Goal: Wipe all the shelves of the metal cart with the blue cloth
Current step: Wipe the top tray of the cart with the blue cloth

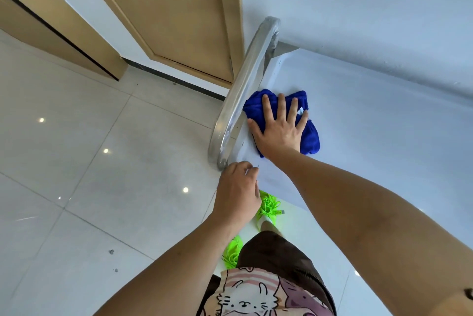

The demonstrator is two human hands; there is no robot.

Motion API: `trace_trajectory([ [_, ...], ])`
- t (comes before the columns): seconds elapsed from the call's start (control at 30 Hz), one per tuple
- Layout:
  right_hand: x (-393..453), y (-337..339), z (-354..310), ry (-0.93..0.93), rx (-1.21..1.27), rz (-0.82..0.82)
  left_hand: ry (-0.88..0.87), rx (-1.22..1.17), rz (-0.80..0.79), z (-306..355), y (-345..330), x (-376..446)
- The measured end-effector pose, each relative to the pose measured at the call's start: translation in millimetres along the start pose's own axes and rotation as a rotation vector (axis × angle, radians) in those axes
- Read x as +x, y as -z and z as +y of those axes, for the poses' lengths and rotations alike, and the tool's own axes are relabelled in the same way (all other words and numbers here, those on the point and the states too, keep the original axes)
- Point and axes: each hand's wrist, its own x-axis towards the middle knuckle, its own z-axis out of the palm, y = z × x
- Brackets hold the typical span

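The blue cloth (311, 136) lies crumpled on the top shelf (384, 136) of the metal cart, close to the shelf's left end. My right hand (279, 129) presses flat on the cloth with fingers spread. Beside it, the cart's curved metal handle bar (245, 90) runs along the shelf's left end. My left hand (238, 193) is closed around the cart's near left corner at the foot of that bar. The lower shelves are hidden under the top shelf.
A wooden door (179, 8) and its frame stand behind the cart's left end. A white wall (358, 8) runs along the far side of the cart. Glossy floor tiles (89, 162) spread to the left. My green shoes (270, 207) stand under the cart's near edge.
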Motion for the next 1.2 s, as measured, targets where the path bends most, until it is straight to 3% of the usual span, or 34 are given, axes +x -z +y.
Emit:
trace_trajectory([
  [0.33,-109,-26,-26,-0.058,0.013,-0.004,0.067,-0.133,0.018,-20,-8,-70],
  [0.67,-145,-35,-14,0.097,-0.065,-0.004,0.127,-0.129,0.081,-30,1,-83],
  [0.87,-152,-28,24,0.236,-0.084,0.016,0.085,-0.110,0.114,-9,-2,-70],
  [1.2,-185,-10,127,0.223,-0.093,-0.015,-0.042,-0.087,0.077,91,-40,-68],
])
